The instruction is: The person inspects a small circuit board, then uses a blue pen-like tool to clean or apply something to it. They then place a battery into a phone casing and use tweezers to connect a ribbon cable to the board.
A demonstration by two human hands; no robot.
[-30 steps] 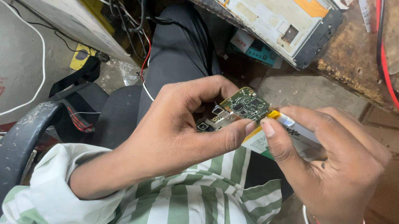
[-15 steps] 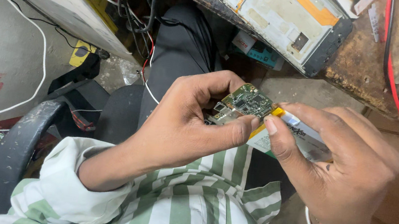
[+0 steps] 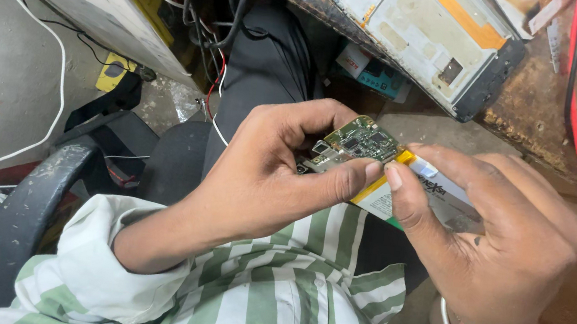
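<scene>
Your left hand [image 3: 265, 174] pinches the green board [image 3: 363, 138] steady at its edges; your right hand [image 3: 503, 244] grips a tube [image 3: 437, 190], its tip touching the board.

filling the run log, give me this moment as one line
left hand: pinches green circuit board | right hand: holds small tube, yellow tip at board edge | above: opened device shell on workbench
</scene>
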